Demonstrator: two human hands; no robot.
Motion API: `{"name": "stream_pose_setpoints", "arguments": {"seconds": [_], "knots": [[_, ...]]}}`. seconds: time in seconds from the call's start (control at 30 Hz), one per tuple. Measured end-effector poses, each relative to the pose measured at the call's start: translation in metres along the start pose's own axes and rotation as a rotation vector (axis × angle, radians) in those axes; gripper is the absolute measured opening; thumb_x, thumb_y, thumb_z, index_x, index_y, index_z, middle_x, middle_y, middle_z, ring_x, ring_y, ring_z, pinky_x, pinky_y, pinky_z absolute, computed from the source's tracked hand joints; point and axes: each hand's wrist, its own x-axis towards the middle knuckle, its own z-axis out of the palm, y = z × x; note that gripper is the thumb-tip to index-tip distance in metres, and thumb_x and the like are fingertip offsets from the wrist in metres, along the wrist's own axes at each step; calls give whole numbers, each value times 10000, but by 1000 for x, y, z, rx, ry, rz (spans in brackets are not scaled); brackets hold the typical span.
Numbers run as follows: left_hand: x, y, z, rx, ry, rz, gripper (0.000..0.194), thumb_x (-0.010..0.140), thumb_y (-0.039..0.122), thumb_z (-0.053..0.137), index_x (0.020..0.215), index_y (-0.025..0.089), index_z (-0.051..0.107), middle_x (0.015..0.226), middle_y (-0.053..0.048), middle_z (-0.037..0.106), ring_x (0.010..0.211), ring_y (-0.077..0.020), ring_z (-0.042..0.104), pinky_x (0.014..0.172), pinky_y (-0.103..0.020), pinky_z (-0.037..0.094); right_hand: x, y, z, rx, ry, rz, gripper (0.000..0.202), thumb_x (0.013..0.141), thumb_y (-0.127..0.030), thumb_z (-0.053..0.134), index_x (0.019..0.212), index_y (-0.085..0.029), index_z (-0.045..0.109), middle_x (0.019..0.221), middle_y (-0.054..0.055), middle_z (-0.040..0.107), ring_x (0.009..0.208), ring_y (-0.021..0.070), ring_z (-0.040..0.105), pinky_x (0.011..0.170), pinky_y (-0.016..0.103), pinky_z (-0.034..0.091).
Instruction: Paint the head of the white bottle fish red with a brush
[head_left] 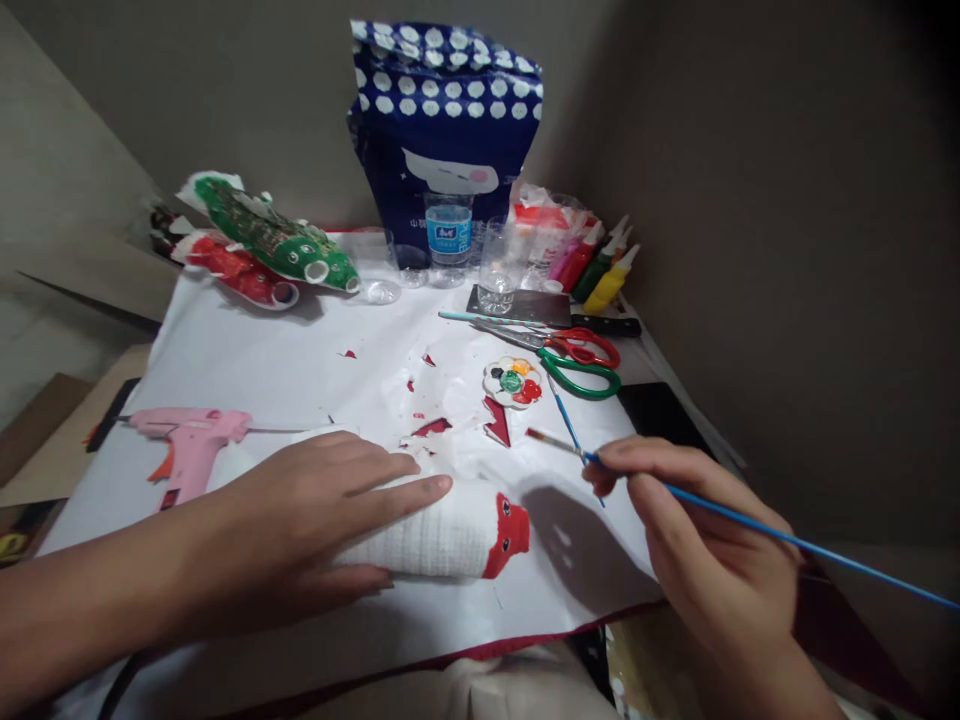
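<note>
My left hand (337,500) lies over a white cloth-covered bottle craft (442,535), its fingers curved across the top and the thumb along the near side. The craft rests on its side, its red-painted end (512,535) with two eyes facing right. In my right hand (697,540) a blue paintbrush (750,522) is pinched between thumb and fingers, its red-tinged bristles pointing left above the sheet. Beyond them lies a flower-shaped paint palette (512,382) with red, orange, green and black paint. A second blue brush (566,415) lies beside it.
A pink glue gun (195,435) lies at left. Green (277,235) and red (232,270) fish crafts sit at the back left. Scissors (581,370), a knife (525,303), clear cups (497,265), paint bottles (611,280) and a blue bag (450,130) are at the back.
</note>
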Motion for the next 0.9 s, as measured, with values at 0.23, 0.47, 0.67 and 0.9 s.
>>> {"name": "stream_pose_setpoints", "arguments": {"seconds": [0.23, 0.47, 0.67, 0.9], "knots": [[1, -3, 16, -48, -48, -63, 756, 912, 335, 698, 1580, 388, 346, 1420, -43, 669, 1207, -263, 672, 1022, -377, 508, -25, -13, -1, 141, -195, -70, 245, 956, -81, 546, 1057, -217, 723, 866, 72, 718, 854, 233, 696, 760, 369, 577], [2, -11, 25, -105, -31, -49, 770, 916, 431, 688, 1594, 364, 329, 1461, -53, 641, 1261, -291, 646, 1054, -408, 487, -23, -13, 5, 115, -298, -128, 258, 925, -45, 531, 1065, -195, 688, 870, 58, 712, 824, 199, 699, 739, 341, 584], [5, -15, 24, -83, -47, -11, 780, 908, 438, 701, 1586, 322, 332, 1467, -77, 637, 1264, -300, 647, 1049, -417, 490, -18, -18, 10, 49, -317, -187, 280, 868, -10, 523, 1002, -186, 694, 829, 49, 736, 766, 179, 715, 680, 301, 599], [7, -13, 22, -49, -50, 6, 746, 921, 421, 691, 1565, 286, 341, 1437, -91, 652, 1241, -293, 655, 1039, -414, 490, -20, -13, 8, 77, -289, -225, 308, 865, 10, 504, 1033, -171, 686, 830, 64, 720, 785, 193, 710, 710, 338, 608]]}}
